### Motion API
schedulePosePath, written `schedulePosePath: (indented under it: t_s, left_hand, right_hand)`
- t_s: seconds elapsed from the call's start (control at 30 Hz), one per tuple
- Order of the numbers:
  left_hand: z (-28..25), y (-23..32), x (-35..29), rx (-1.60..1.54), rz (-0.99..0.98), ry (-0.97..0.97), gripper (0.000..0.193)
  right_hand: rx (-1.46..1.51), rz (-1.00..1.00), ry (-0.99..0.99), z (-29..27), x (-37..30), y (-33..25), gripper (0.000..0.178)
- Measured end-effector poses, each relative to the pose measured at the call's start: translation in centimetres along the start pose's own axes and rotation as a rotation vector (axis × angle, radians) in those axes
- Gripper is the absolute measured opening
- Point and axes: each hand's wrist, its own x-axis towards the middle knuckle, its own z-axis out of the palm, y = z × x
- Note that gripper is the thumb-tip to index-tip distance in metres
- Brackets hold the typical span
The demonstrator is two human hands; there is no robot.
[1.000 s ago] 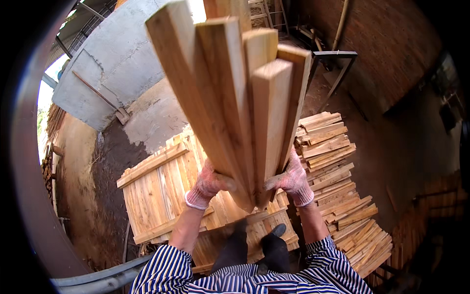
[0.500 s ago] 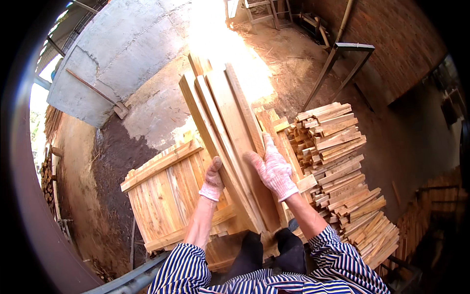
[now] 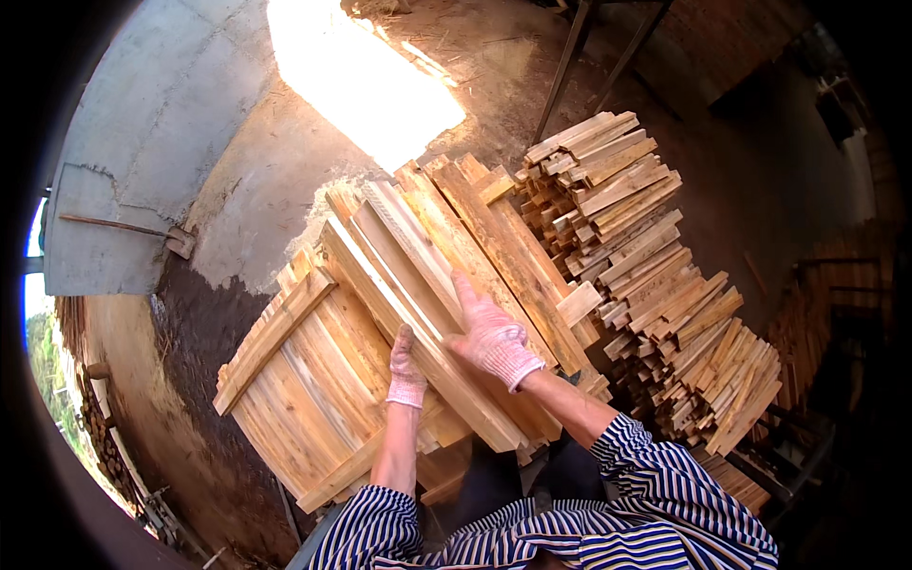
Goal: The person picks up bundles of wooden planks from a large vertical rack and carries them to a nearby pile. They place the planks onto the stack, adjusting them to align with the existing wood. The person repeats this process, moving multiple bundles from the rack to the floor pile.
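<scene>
Light-brown, straight-sided wooden planks point(image 3: 378, 290), between two gloved hands

These planks lie slantwise in front of the person, above the right part of a flat yellowish-brown wooden platform with raised crosswise battens point(image 3: 328, 380). Whether their near ends touch it, I cannot tell. The left hand point(image 3: 406, 369), in a pale pink knitted glove, stands along the outer left side with its fingers straight. The right hand point(image 3: 494, 340), gloved likewise, lies against the planks from the other side, fingers extended and spread. Neither hand is clenched; how strongly they press is not visible. Probably the opposite palms serve to make the planks lie parallel and close together.

On the right, a long, uneven stack of short pale-brown wooden sticks point(image 3: 646, 256) stands beside the platform, most of them pointing the same way, perhaps to save space.

The floor point(image 3: 256, 209) is grey-brown and stained, with a very bright patch of light point(image 3: 366, 90). Farther left, a long-handled tool point(image 3: 114, 225) leans against a grey concrete wall point(image 3: 142, 85).
</scene>
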Motion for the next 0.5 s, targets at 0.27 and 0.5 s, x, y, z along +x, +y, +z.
schedulePosePath:
  t_s: [0.27, 0.5]
  left_hand:
    - [-0.6, 0.3, 0.7, 0.07, 0.06, 0.06, 0.077]
    - [-3.9, -0.7, 1.4, -0.074, 0.072, 0.019, 0.085]
  right_hand:
    - [0.111, 0.035, -0.013, -0.1, 2.8, 0.1, 0.105]
    - [-0.105, 0.029, 0.165, 4.8, 2.0, -0.4, 0.092]
